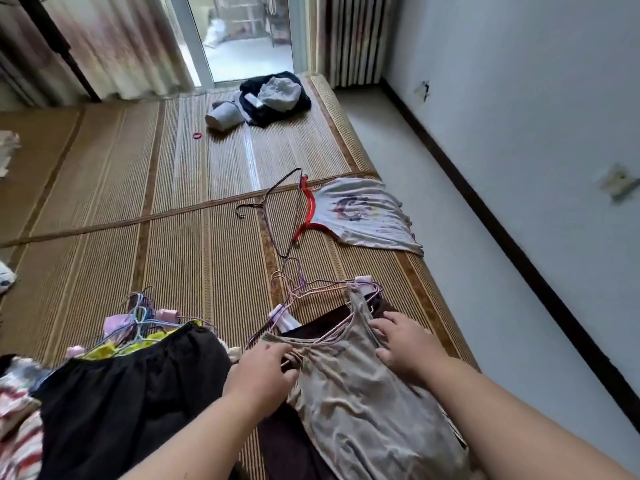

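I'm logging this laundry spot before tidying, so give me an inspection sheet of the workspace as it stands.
Surface: woven mat, striped.
Job's things: beige top on a wire hanger, lying over a dark garment.
Clutter: black skirt, coloured hangers, white printed shirt on a red hanger, loose dark hanger, far clothes heap.
Fingers: left hand grips the top's neckline; right hand lies on its shoulder, grip unclear.
Cables: nothing seen.
Surroundings: curtains, glass door, wall.
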A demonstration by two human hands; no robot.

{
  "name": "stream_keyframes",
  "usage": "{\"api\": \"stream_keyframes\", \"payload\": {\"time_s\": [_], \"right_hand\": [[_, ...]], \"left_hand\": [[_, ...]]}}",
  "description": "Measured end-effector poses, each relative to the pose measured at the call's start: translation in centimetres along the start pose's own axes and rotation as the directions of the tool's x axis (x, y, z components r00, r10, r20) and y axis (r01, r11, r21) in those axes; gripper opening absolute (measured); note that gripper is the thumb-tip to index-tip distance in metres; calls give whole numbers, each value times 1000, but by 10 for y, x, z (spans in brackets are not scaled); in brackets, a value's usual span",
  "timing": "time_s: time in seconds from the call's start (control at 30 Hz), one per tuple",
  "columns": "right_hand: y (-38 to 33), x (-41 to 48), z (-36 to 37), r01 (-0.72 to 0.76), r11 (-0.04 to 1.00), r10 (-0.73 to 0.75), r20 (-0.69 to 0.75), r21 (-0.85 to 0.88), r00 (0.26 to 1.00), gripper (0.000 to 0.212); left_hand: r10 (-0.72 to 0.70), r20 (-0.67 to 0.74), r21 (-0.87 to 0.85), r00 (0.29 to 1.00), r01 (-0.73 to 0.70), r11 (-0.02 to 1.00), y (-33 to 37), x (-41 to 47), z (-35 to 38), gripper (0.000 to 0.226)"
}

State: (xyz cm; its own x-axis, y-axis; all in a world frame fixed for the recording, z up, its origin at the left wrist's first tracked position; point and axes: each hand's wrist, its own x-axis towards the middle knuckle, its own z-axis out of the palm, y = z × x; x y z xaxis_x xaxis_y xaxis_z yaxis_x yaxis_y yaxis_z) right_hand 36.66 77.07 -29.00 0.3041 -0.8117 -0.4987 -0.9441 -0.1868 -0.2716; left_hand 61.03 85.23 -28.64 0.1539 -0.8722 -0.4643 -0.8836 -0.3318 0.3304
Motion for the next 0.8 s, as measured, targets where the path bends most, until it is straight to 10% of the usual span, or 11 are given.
{"api": "stream_keyframes", "payload": {"time_s": [0.37,0.53,0.8], "right_hand": [[25,177,57,16,1000,-17,59,21,998,45],[31,233,75,13,998,-9,63,-63,998,73],[27,256,59,17,959,-3,48,-283,999,32]], "left_hand": [[-184,48,-35,982,186,982,-67,124,72,58],[-260,20,-46,965,261,964,-89,163,103,79],[-304,30,-87,952,305,948,-101,175,118,67]]}}
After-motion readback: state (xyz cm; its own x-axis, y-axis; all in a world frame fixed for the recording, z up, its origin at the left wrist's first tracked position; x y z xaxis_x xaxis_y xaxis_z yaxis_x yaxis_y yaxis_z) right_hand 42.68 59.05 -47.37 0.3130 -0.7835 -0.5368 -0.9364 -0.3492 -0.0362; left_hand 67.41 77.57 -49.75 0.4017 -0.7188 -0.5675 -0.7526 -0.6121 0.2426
